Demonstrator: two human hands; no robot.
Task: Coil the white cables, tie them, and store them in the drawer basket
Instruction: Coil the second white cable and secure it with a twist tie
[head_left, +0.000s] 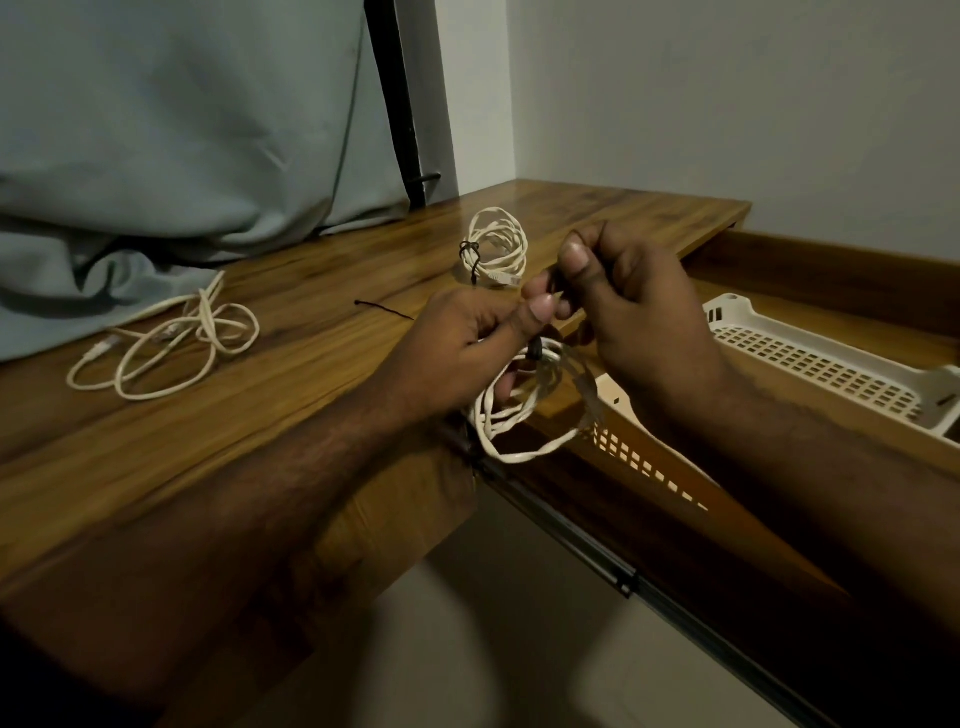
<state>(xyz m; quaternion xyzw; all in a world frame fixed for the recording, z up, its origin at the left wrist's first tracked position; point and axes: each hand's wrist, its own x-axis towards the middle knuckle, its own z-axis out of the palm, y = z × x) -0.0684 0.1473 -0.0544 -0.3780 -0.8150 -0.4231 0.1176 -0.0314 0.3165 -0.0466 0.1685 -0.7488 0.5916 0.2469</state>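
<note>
Left hand (470, 338) holds a coiled white cable (511, 415) at the tabletop (291, 332) corner, fingers curled through the loops, thumb pressed against a black tie (558, 291). Right hand (631, 306) pinches the same tie between thumb and forefinger, other fingers curled in. Both grips are tight on the tie and the fingertips nearly touch. The tie wraps the top of the coil; the lower loops hang past the tabletop edge, over the near end of the drawer basket (810, 358).

The basket, white and slotted, sits in the open drawer (831, 270) just right of the tabletop corner, partly under the right forearm. What lies inside it cannot be told.

Behind the hands, toward the wall, a second white cable (496, 244) lies coiled on the tabletop, already bound with a black tie. Far left of the hands a third white cable (166, 348) lies loose and untied, near a grey cloth (156, 156) that drapes onto the tabletop. A spare black tie (384, 309) lies on bare wood between the loose cable and the hands. Open tabletop shows between loose cable and left forearm.
</note>
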